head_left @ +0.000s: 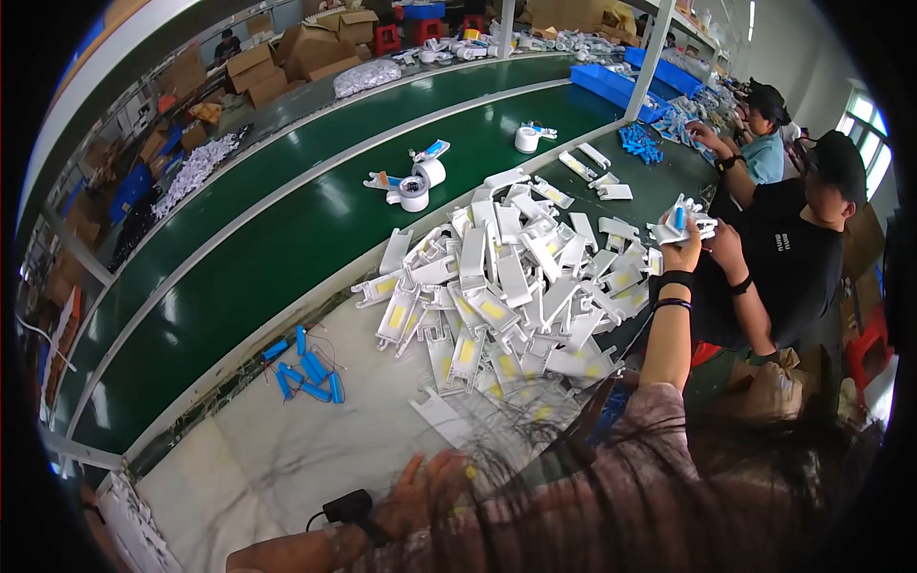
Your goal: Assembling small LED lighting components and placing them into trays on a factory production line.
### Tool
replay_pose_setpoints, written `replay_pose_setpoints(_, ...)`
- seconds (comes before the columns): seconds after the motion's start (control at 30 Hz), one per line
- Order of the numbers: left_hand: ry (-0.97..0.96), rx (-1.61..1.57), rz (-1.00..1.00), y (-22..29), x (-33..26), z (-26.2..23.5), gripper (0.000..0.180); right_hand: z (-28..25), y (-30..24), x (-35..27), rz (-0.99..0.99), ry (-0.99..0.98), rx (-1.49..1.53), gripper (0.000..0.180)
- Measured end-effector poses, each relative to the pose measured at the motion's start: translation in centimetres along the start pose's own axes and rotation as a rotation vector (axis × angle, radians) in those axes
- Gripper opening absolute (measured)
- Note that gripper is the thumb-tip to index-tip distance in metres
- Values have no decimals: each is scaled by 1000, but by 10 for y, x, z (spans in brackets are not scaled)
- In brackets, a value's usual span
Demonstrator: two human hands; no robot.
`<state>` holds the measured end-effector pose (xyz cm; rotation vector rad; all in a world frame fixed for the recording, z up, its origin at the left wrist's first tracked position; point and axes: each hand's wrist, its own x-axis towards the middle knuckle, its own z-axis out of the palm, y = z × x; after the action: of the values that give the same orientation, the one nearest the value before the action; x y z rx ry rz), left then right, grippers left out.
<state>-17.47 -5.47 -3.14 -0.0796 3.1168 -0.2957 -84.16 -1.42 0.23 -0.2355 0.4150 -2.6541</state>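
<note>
My right hand (684,256) is raised at the right, above the edge of the bench, and closed on a white plastic housing with a blue cell in it (680,224). It wears dark bands at the wrist. My left hand (430,485) lies low near the bottom edge on the pale marbled bench top (287,449). Its fingers are spread and partly veiled by my hair, and a black device is strapped at its wrist. A big heap of white plastic housings with yellow pads (501,291) lies between the two hands.
Several blue cylindrical cells (306,374) lie left of the heap. A green conveyor belt (287,239) carries tape rolls (416,194). A co-worker in black (793,258) stands close at my right and another works beyond. Blue bins (611,86) and cardboard boxes (306,48) are at the back.
</note>
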Motion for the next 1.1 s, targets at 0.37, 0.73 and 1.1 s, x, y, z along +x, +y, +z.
replay_pose_setpoints(0.37, 14, -33, -35, 0, 7, 0, 47, 8, 32, 31, -55, 51, 30, 41)
replay_pose_setpoints(0.73, -139, 67, -96, 10, -1, 9, 52, 3, 25, 42, -83, 125, 64, 37)
replay_pose_setpoints(1.1, -114, 64, 15, -1, 5, -12, 50, 13, 28, 49, -122, 161, 59, 40)
